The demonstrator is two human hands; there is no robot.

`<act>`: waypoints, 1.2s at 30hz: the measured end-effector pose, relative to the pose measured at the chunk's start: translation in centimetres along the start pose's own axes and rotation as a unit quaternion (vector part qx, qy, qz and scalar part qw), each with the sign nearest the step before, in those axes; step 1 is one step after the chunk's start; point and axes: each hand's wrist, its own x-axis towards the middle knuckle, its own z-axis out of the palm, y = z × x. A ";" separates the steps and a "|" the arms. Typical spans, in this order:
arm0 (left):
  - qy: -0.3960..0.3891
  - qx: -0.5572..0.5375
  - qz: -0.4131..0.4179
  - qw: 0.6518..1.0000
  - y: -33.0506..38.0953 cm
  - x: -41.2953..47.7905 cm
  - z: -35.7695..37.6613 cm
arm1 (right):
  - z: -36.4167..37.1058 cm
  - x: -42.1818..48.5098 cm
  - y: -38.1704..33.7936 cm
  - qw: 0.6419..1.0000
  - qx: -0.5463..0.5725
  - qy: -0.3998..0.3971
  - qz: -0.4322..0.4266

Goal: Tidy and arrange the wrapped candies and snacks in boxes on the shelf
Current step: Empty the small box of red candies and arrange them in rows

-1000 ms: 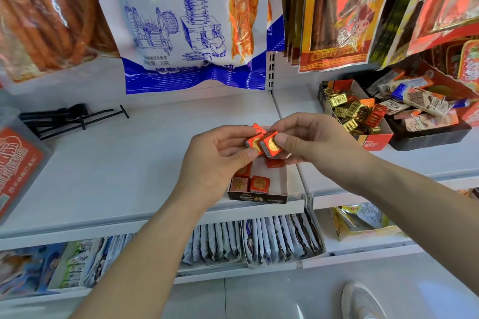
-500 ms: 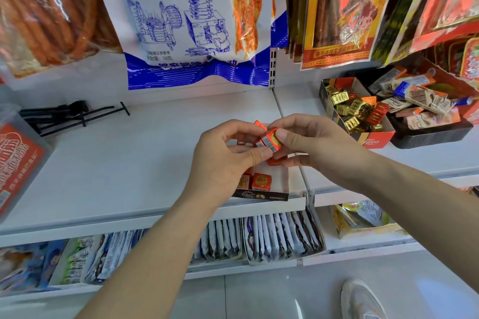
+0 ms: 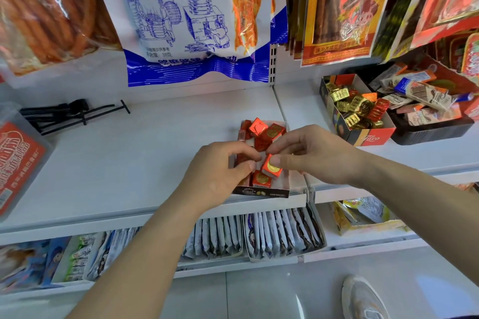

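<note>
At frame centre the right hand (image 3: 316,155) is pinching a red foil candy cube (image 3: 271,169) over the open display box (image 3: 261,192), the left hand (image 3: 220,171) is curling beside it, grip indeterminable, and seating the cube squarely in a row is looking due next.

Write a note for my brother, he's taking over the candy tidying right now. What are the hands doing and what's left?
Right hand: pinches a red gold-seal candy over the small box.
Left hand: fingers curled beside that candy; whether it holds one is hidden.
Done: a front-row candy stands by the box's front wall.
Left: set this one down, then straighten the loose pile at the back.
</note>
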 end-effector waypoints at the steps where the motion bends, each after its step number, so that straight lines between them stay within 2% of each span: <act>1: -0.010 0.012 0.009 1.000 0.0 0.1 0.2 | 0.0 0.0 0.0 1.000 -0.011 -0.007 -0.004; 4: -0.031 0.082 0.040 0.995 0.2 0.4 0.7 | -0.6 0.0 0.1 1.000 -0.025 0.002 -0.009; 8: -0.027 0.111 0.057 0.992 0.0 0.6 0.9 | -0.8 0.0 0.4 0.999 -0.041 -0.008 -0.013; 12: -0.003 0.076 0.061 0.995 0.0 0.5 0.6 | -0.8 0.1 0.6 0.998 -0.059 -0.021 -0.020; 16: 0.012 0.087 0.037 0.995 -0.6 0.4 0.0 | -1.1 0.0 0.6 0.997 -0.066 -0.029 -0.023; 19: 0.020 0.106 0.055 0.993 -0.4 0.5 0.1 | -1.1 0.1 0.5 0.996 -0.074 -0.044 -0.025; 24: -0.069 0.051 0.039 0.996 -0.2 0.6 0.7 | -1.1 0.2 0.7 0.996 -0.062 -0.049 -0.029; 26: -0.082 0.048 0.033 0.995 -0.4 0.6 0.7 | -1.2 0.2 0.8 0.996 -0.062 -0.046 -0.035; 31: -0.061 0.097 0.045 0.992 -0.4 0.6 0.5 | -1.0 0.4 0.9 0.990 -0.117 -0.063 -0.046; 36: -0.054 0.121 0.039 0.990 -0.1 0.4 0.3 | -0.6 0.3 0.6 0.970 -0.224 -0.064 -0.067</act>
